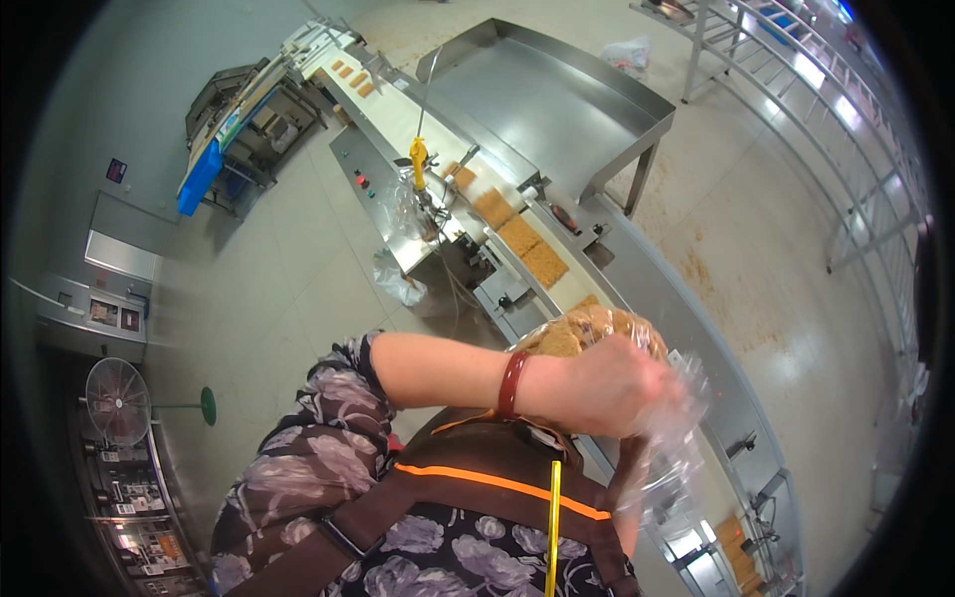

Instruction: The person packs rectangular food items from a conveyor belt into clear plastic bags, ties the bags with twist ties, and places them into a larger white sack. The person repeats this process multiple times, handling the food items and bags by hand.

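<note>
My left hand (612, 384), with a red bracelet at its wrist, is closed on the gathered neck of a clear plastic bag (675, 440). Brown baked pieces (578, 332) fill the bag's body, just beyond the hand. The bag is held over the near part of a conveyor. Behind the bag's loose film, my right hand (634, 455) is mostly covered, so its grip cannot be made out. On the white belt beyond lie flat brown baked slabs (520, 235) in a row.
A steel tray table (545, 82) adjoins the conveyor's far side. A control panel with buttons (363, 181) and a yellow-wrapped rod (418, 160) stand to the left. More brown pieces (735, 548) lie on the belt at lower right. Metal racks (776, 60) stand at upper right.
</note>
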`<state>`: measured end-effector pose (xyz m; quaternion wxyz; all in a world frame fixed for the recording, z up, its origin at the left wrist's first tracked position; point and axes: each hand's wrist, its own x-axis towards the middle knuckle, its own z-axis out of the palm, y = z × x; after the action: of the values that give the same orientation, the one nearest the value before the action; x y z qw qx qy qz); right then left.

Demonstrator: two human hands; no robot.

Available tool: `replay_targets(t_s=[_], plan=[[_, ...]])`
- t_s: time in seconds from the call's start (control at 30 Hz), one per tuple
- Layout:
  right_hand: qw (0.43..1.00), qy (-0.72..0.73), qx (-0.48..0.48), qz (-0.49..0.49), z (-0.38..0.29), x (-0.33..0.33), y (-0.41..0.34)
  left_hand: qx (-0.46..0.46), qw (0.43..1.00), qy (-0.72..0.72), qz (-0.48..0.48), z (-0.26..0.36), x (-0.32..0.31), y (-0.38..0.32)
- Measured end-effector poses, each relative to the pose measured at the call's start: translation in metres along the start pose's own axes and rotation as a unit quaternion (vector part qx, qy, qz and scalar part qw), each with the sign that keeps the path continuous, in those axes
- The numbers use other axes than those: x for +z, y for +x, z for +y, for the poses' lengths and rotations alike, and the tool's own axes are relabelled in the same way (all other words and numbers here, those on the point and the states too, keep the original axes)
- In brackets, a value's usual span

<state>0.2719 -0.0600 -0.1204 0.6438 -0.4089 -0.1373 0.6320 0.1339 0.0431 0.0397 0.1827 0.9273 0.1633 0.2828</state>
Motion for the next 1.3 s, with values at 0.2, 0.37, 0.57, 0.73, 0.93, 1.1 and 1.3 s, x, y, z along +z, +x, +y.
replay_targets(t_s=[0.2, 0.37, 0.57, 0.73, 0.93, 1.1, 1.3], plan=[[0.962, 0.211, 0.083, -0.150, -0.004, 0.064, 0.063, -0.073, 0.991, 0.082, -0.077, 0.016, -0.041, 0.097], [0.922, 0.281, 0.150, -0.220, 0.011, 0.086, 0.070, -0.009, 0.987, 0.158, 0.008, -0.040, -0.082, 0.111], [0.936, 0.230, 0.186, -0.190, 0.027, 0.011, 0.029, -0.023, 0.991, 0.120, -0.049, -0.025, -0.091, 0.100], [0.984, 0.131, 0.061, -0.109, -0.023, -0.048, -0.031, 0.121, 0.975, 0.127, -0.139, 0.017, -0.074, 0.134], [0.961, 0.206, -0.184, 0.019, -0.072, -0.091, -0.018, 0.156, 0.946, 0.054, -0.278, 0.065, -0.055, 0.194], [0.933, 0.309, -0.185, 0.003, -0.111, -0.037, 0.034, 0.012, 0.967, 0.132, -0.216, 0.091, -0.041, 0.232], [0.843, 0.439, -0.072, -0.304, -0.059, 0.019, 0.067, -0.064, 0.974, 0.183, -0.114, 0.044, -0.045, 0.233]])
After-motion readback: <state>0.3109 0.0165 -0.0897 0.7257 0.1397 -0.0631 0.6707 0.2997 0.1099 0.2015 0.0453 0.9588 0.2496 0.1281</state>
